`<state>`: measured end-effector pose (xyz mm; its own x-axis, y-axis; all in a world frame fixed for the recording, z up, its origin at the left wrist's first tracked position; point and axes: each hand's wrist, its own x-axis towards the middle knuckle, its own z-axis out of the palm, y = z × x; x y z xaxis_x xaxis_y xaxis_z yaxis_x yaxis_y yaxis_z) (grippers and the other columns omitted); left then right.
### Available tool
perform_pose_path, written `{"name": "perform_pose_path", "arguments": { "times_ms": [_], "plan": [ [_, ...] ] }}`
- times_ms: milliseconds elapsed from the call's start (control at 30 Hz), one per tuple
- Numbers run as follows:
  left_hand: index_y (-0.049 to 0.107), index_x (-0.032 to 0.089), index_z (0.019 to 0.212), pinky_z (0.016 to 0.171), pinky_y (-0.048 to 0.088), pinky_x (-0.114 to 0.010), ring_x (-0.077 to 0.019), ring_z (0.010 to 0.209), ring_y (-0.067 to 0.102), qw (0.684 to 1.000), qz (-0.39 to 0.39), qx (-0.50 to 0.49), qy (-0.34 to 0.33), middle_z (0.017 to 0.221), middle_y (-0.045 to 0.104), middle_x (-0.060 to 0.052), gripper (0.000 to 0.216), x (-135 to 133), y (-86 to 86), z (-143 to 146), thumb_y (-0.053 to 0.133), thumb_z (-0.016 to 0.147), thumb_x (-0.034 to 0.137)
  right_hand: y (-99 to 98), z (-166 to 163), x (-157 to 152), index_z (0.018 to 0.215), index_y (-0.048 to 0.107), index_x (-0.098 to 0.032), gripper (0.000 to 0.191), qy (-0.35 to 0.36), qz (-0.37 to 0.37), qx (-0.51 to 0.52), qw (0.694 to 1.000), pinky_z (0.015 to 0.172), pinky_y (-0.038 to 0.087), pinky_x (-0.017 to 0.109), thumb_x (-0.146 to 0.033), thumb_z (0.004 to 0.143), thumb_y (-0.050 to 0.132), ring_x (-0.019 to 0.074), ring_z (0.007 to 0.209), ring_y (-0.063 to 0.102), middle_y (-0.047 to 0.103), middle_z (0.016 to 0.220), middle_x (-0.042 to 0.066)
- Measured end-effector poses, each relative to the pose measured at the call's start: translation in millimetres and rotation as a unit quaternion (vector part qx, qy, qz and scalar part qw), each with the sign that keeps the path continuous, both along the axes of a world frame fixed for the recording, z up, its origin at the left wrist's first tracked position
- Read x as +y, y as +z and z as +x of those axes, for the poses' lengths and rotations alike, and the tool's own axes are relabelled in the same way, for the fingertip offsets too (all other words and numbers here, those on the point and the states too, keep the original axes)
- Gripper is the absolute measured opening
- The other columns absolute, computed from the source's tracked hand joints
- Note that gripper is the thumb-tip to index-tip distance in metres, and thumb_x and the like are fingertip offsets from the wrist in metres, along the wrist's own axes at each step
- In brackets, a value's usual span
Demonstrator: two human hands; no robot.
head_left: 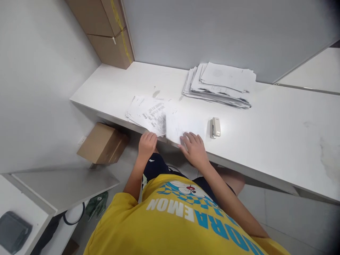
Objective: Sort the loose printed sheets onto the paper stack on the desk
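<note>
At the front edge of the white desk, my left hand point(148, 146) is closed, its fingers curled on the near edge of the loose printed sheets point(152, 112). These sheets lie fanned out and overlap one another. My right hand point(195, 149) rests with fingers spread on a mostly blank white sheet point(183, 124) to the right of them, its near edge by the desk's edge. Just beyond my right hand, a small white stapler point(216, 126) lies on the desk.
A thick, uneven stack of papers point(221, 79) sits at the back of the desk point(271, 131) against the grey panel. Cardboard boxes point(114, 49) stand in the back left corner. Another cardboard box point(97, 143) is below the desk at left, near a lower white surface holding a dark device point(14, 232).
</note>
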<state>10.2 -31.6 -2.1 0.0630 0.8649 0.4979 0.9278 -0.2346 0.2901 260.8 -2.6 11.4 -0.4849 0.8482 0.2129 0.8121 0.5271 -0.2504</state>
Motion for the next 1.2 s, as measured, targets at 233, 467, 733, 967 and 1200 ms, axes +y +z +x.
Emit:
{"name": "perform_pose_path", "arguments": {
  "times_ms": [233, 467, 733, 967, 1200],
  "plan": [
    [0.046, 0.024, 0.086, 0.109, 0.04, -0.054, -0.0226, 0.109, 0.066, 0.917, 0.329, -0.178, 0.135, 0.089, 0.067, -0.006, 0.024, 3.5, 1.8, 27.0, 0.034, 0.102, 0.038, -24.6, -5.3, -5.0, 0.147, 0.045, -0.015, 0.054, -0.015, -0.025, -0.006, 1.0, 0.114, 0.031, 0.053, -0.038, 0.098, 0.042, 0.0356, 0.145, 0.035, 0.035, 0.159, 0.019],
    [0.061, 0.022, 0.089, 0.117, 0.03, -0.053, -0.0257, 0.128, 0.06, 0.989, 0.004, -0.065, -0.134, 0.109, 0.074, -0.007, 0.015, 5.9, -5.1, 113.1, 0.048, 0.095, 0.024, -20.7, -6.1, -15.3, 0.125, 0.065, -0.016, 0.041, -0.055, -0.036, 0.151, 0.986, 0.105, 0.041, 0.048, -0.024, 0.094, 0.039, 0.0314, 0.126, 0.051, 0.063, 0.131, 0.017],
    [0.066, 0.018, 0.095, 0.096, 0.047, -0.044, -0.0262, 0.106, 0.067, 0.983, -0.063, 0.007, -0.171, 0.101, 0.073, -0.01, 0.019, 22.2, -9.4, 114.2, 0.048, 0.097, 0.024, -50.0, 33.5, -63.1, 0.096, 0.068, -0.023, 0.038, -0.224, -0.144, 0.418, 0.869, 0.094, 0.049, 0.048, -0.05, 0.095, 0.041, 0.029, 0.101, 0.062, 0.066, 0.101, 0.013],
    [0.062, 0.024, 0.114, 0.107, 0.044, -0.041, -0.021, 0.121, 0.058, 0.947, -0.009, -0.236, -0.216, 0.12, 0.067, -0.009, 0.024, 5.7, -15.4, 105.5, 0.045, 0.101, 0.034, -52.5, 7.4, -26.7, 0.096, 0.068, -0.021, 0.05, -0.288, -0.37, 0.718, 0.515, 0.066, 0.055, 0.033, -0.065, 0.07, 0.07, 0.0187, 0.069, 0.065, 0.072, 0.084, 0.004],
    [0.049, 0.021, 0.123, 0.106, 0.047, -0.036, -0.0244, 0.128, 0.056, 0.779, -0.056, -0.61, 0.135, 0.134, 0.057, -0.015, 0.054, -8.5, -38.5, 67.4, 0.067, 0.084, 0.054, -52.5, 11.1, -29.8, 0.099, 0.072, -0.019, 0.039, -0.307, -0.343, 0.681, 0.57, 0.072, 0.054, 0.034, -0.043, 0.068, 0.071, 0.024, 0.087, 0.067, 0.075, 0.099, 0.005]
  ]
}}
